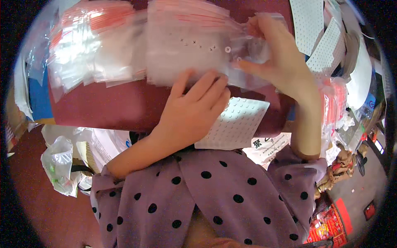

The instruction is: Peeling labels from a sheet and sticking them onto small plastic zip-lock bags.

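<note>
A: Where is the main stack of clear bags [178, 56] found?

B: It is laid on the maroon bench [103, 107], toward the far edge and about midway between the sides. Small dark pieces [194, 42] are seen on it, and a round pale disc [228, 49] near its right side, perhaps put there because they are easily picked out against milky plastic.

A: How is the stack placed relative to the hands?

B: It lies just beyond the left hand [197, 101], whose spread fingertips are rested at its near edge, perhaps so that it is steadied; nothing appears to be gripped there. To its right, the right hand [275, 53] is set at a looser clear bag [248, 78], thumb and fingers parted. Whether plastic is pinched cannot be told through the blur.

A: And the fanned bags [97, 45]?

B: They are overlapped toward the bench's left edge, probably so that single ones are easily separated.

A: The white card [244, 120]?

B: It is placed at the near edge, seemingly jutting past it and partly covered by the left hand, likely for easy reach.
</note>
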A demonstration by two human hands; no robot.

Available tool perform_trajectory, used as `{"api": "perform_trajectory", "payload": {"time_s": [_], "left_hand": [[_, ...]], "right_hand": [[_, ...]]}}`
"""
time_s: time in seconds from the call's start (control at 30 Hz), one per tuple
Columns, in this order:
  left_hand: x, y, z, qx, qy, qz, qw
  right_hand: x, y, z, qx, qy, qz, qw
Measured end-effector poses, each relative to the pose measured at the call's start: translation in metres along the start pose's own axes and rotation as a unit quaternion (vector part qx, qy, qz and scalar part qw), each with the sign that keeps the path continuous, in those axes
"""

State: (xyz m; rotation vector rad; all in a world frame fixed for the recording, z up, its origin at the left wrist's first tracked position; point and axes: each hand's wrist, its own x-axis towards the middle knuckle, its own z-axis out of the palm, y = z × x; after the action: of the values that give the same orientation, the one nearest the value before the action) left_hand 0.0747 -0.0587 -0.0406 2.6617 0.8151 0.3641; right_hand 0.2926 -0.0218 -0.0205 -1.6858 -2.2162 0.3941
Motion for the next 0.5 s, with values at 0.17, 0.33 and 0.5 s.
{"api": "perform_trajectory", "payload": {"time_s": [0.17,0.33,0.5], "left_hand": [[-0.002,-0.004,0.003,-0.031,0.013,0.005,0.999],[-0.001,-0.008,-0.001,-0.038,0.000,0.014,0.999],[-0.007,-0.005,-0.019,-0.283,0.005,-0.081,0.956]], "right_hand": [[0.007,-0.006,-0.005,-0.154,0.027,0.025,0.987],[0.001,-0.013,0.009,0.005,-0.096,-0.016,0.995],[-0.005,-0.022,-0.010,-0.027,-0.055,0.041,0.997]]}}
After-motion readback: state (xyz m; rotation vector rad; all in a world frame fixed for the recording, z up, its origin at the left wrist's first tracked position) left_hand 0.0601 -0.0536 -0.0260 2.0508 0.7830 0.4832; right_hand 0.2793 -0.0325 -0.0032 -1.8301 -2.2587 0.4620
